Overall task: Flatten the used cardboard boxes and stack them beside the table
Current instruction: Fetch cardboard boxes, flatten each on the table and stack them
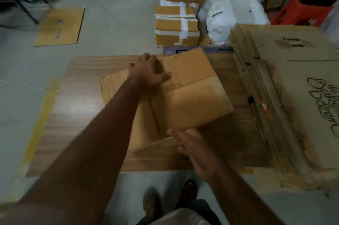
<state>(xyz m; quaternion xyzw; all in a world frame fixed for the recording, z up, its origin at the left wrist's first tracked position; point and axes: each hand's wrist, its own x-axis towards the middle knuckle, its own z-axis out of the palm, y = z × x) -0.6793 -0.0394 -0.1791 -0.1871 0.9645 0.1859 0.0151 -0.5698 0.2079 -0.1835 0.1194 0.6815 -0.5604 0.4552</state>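
Observation:
A brown cardboard box (190, 100) lies partly collapsed on the wooden table (77, 114), its flaps spread out. My left hand (150, 70) presses flat on the box's far left part, fingers spread. My right hand (192, 146) is at the box's near edge, fingers pinching a strip of clear tape (156, 145) that stretches leftward from the box. A thick stack of flattened cardboard (286, 96) with dark lettering lies on the table's right side, overhanging it.
Two taped boxes (177, 26) stand stacked on the floor beyond the table, beside white plastic bags (231, 5). A flat cardboard sheet (59, 26) lies on the floor at the left. A red stool (300, 12) is at the back right. My feet (170, 199) stand below the table's near edge.

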